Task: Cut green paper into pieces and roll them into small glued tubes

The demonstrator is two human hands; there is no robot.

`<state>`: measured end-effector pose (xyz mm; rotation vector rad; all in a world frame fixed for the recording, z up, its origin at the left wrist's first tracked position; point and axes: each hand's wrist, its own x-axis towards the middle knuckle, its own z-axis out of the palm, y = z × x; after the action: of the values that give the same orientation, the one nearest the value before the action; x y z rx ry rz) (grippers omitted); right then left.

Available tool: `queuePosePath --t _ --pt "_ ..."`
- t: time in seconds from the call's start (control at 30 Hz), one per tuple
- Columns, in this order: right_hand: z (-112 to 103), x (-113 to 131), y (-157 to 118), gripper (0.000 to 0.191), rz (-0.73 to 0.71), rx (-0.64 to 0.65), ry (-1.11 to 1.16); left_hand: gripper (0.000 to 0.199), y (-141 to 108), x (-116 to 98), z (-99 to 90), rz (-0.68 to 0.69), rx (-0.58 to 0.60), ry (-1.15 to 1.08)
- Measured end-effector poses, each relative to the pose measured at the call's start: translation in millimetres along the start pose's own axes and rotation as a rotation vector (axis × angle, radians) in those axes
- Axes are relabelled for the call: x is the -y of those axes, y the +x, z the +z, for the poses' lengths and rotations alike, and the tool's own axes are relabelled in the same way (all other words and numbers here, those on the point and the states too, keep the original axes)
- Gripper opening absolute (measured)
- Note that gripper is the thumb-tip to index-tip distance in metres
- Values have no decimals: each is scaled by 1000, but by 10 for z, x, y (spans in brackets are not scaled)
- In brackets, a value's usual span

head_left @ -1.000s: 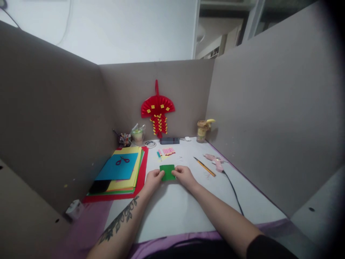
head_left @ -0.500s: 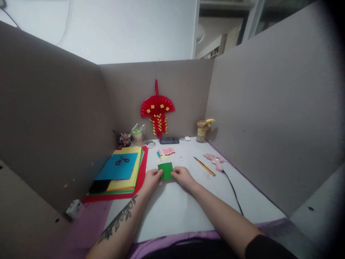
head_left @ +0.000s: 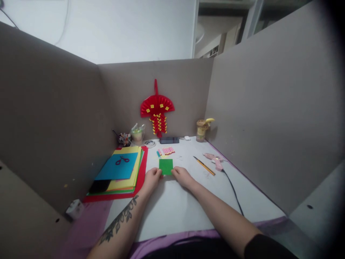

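A small green paper square (head_left: 166, 166) is held up between my two hands over the white tabletop. My left hand (head_left: 153, 177) pinches its lower left corner, thumb toward me. On the other side my right hand (head_left: 182, 175) grips the lower right edge, fingers curled closed. Just behind the square lie several pink paper rolls (head_left: 168, 151) in a row, with small blue and yellow pieces beside them, partly covered by the square.
Stacked coloured paper (head_left: 118, 167) with red-handled scissors (head_left: 122, 160) on top lies left. At right are pencils (head_left: 204, 166) and a pink glue gun (head_left: 217, 163) with a black cord. A red paper ornament (head_left: 157, 106) hangs on the grey partition; a drink cup (head_left: 201, 131) stands at the back.
The green square has risen slightly and tilted more upright, now facing me more squarely. Both hands keep their hold at its lower sides and have barely moved.
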<state>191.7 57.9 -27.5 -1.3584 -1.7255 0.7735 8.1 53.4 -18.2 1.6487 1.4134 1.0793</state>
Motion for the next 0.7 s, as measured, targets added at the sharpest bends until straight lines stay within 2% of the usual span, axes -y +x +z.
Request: queuePosePath --t 0.1,0.17,0.27,0.33,0.47,0.53,0.6,0.67,0.7 --pt "-41 7 -7 34 69 32 143 31 12 -13 -32 -13 -34 49" --pt "-50 19 -11 33 119 23 331 31 12 -20 -61 27 50 159" --pt "-3 18 -11 38 76 74 470 30 -2 -27 -107 135 234 380" --pt "50 -3 -1 36 34 88 427 32 -4 -37 -143 153 251 523" --pt "121 -70 54 25 32 -50 202 34 12 -88 -215 31 82 749" --pt "135 -94 91 24 29 -88 79 34 3 -122 -209 39 22 767" --pt "144 -105 125 26 1 -75 -16 32 -31 -146 -150 158 67 723" --pt "150 -102 151 28 -39 -50 -100 36 -81 -146 -52 264 197 710" --pt "151 -96 158 29 -58 -48 -145 41 -106 -139 0 276 259 735"
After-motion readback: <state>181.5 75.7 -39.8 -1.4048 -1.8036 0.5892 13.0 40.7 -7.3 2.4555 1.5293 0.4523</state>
